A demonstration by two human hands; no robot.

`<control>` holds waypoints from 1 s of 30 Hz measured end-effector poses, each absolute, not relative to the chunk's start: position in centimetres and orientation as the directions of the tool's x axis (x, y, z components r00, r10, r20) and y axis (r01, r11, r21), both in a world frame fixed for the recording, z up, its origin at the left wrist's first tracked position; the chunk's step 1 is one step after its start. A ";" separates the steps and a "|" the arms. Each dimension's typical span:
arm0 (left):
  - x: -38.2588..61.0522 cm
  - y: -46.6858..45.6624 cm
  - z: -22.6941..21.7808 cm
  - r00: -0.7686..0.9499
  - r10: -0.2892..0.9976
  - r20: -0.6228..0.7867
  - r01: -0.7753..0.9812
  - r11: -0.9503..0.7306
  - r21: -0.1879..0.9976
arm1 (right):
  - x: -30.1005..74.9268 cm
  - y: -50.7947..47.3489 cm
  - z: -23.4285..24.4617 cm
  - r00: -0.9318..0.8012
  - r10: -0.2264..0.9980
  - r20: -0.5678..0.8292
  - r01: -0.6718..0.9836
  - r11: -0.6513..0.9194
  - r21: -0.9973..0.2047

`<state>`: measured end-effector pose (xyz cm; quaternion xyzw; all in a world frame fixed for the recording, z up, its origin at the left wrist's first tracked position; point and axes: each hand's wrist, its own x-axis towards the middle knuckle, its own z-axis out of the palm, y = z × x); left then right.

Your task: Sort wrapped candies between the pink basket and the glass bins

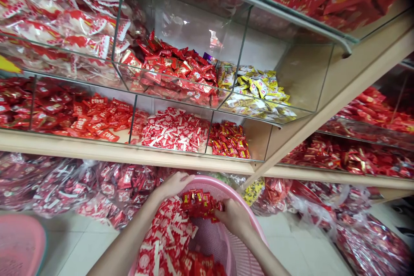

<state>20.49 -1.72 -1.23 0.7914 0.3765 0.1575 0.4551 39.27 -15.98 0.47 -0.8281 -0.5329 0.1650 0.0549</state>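
From far off, I see a pink basket point(218, 184) just below the wooden shelf point(97, 151). My left hand point(173, 184) is at its rim, maybe to steady it; I cannot tell how tight that grip is. My right hand point(235, 216) is inside, its fingers bent around some shiny red candies point(199, 202). White-and-red candies point(164, 230) are heaped at the basket's left side. On the shelf, clear walls point(133, 120) stand between the candy piles, likely so they don't mix.
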 end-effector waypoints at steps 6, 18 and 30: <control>20.5 -1.8 -1.4 0.663 0.743 -0.093 0.456 -0.302 0.837 | 38.8 -14.9 0.0 0.452 0.860 -0.237 0.834 -0.502 -0.229; 20.4 -1.9 -1.4 0.656 0.750 -0.088 0.455 -0.300 0.838 | 39.9 -15.0 -1.6 0.408 0.883 -0.232 0.804 -0.468 -0.366; 20.4 -1.9 -1.3 0.656 0.748 -0.102 0.460 -0.289 0.840 | 40.0 -15.2 -1.9 0.389 0.905 -0.171 0.811 -0.425 -0.401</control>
